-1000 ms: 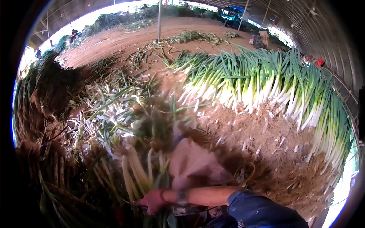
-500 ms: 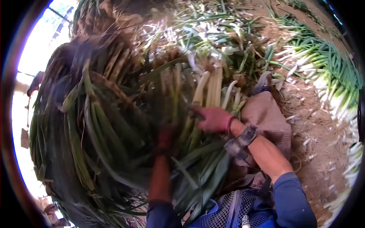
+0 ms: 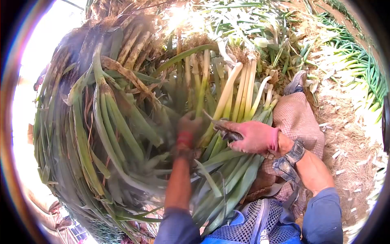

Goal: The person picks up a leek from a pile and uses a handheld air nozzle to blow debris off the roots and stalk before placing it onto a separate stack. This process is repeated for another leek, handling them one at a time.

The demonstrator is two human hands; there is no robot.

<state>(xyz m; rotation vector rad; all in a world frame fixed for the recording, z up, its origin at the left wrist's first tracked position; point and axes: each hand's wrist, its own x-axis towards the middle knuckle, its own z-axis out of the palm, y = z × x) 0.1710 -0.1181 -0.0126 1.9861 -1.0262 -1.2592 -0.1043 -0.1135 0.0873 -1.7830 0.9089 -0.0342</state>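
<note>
My right hand (image 3: 256,137), in a pinkish-red glove, is closed around a small dark-handled knife (image 3: 221,125) whose thin tip points up and left. Beside it my left hand (image 3: 189,127), gloved and slightly blurred, is closed on a long green onion (image 3: 202,91) at the edge of a big heap. Several cleaned green onions with pale stems (image 3: 244,91) lie side by side just beyond my right hand, roots away from me. Their dark green leaves (image 3: 233,183) trail toward my lap.
A large heap of untrimmed green onions (image 3: 87,150) fills the left. Peeled-off leaves and husks (image 3: 243,20) cover the ground ahead. Along the right lies a row of cleaned green onions (image 3: 357,65). My leg in checked cloth (image 3: 298,116) is beside my right arm.
The view has shifted, so hands and onions appear a little further right. My left hand has moved up toward the stems. The knife stays in my right hand.
</note>
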